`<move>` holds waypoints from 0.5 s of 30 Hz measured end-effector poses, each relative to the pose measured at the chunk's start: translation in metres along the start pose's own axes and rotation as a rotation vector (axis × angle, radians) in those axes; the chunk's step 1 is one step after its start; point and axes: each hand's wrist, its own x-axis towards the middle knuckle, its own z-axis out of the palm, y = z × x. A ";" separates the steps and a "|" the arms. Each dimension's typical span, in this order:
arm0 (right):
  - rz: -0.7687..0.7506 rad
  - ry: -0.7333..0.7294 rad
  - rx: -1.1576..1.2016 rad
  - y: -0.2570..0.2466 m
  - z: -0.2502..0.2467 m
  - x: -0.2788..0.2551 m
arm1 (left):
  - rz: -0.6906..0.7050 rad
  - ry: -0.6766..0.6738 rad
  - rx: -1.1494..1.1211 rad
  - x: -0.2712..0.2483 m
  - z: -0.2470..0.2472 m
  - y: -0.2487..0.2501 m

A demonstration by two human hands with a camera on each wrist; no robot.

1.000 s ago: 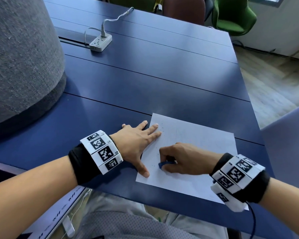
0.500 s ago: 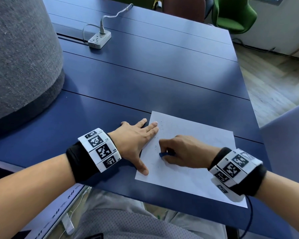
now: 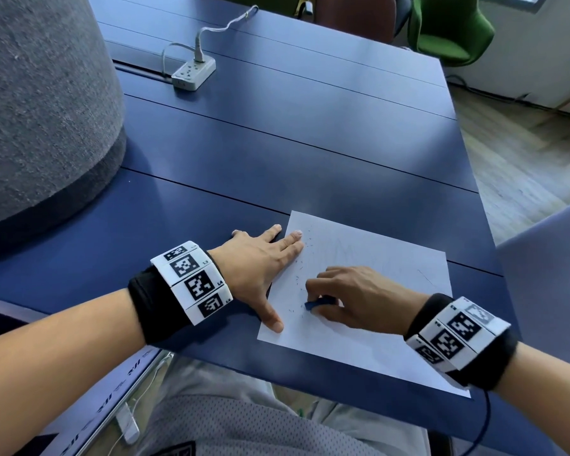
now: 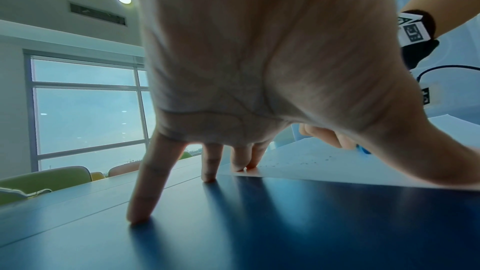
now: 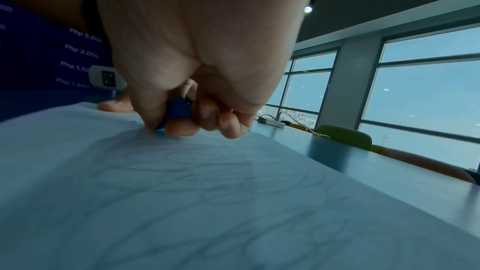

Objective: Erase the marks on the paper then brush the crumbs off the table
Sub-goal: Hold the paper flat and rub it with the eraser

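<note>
left hand (image 3: 257,264): flat, fingers spread, pressing paper (image 3: 375,340) edge | right hand (image 3: 352,296): pinching blue eraser (image 3: 313,305) against paper | crumbs (image 3: 301,274) scattered between hands | table (image 3: 277,153): blue

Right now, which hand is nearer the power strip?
Left. The left hand lies flat at the paper's left edge, below the power strip; the right hand, pinching the eraser, sits farther right.

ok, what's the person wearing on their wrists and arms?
Forearms are bare, no sleeves. Each wrist has a black fabric cuff under a band of white blocks printed with black square fiducial codes: left wristband, right wristband. A thin dark cable hangs from the right one.
</note>
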 end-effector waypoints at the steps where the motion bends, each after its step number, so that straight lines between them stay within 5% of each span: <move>1: -0.009 0.004 0.009 -0.001 0.002 -0.002 | -0.001 -0.001 0.000 0.000 0.000 0.000; 15: -0.006 -0.059 0.011 -0.010 0.001 0.001 | -0.007 -0.009 -0.001 0.000 0.000 0.001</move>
